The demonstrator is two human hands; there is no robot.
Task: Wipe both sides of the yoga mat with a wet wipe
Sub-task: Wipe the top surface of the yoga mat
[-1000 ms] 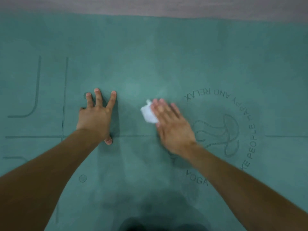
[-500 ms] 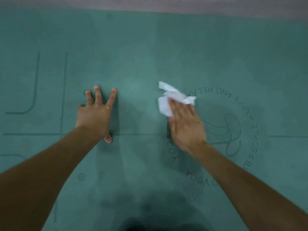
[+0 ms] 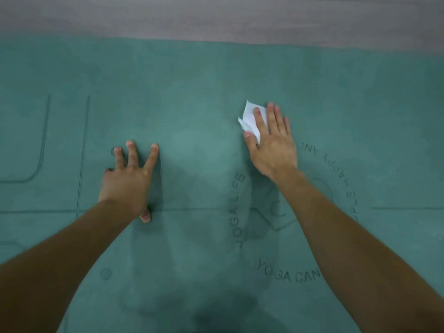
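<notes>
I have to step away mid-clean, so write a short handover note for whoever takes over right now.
Left hand: flat, fingers spread, bracing the teal rubber yoga mat.
Right hand: straight fingers pressing the crumpled white wet wipe onto the mat, beside the printed circular lettering.
Done: wiping of the printed top side is under way; darker patches near the middle look damp.
Left: the rest of this side, then flip the mat and wipe the other side.

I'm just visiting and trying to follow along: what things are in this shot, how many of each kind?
Hands: 2, the left hand flat on the mat, the right hand pressing the wipe
Yoga mat, teal: 1
Wet wipe, white: 1
Total: 4
</notes>
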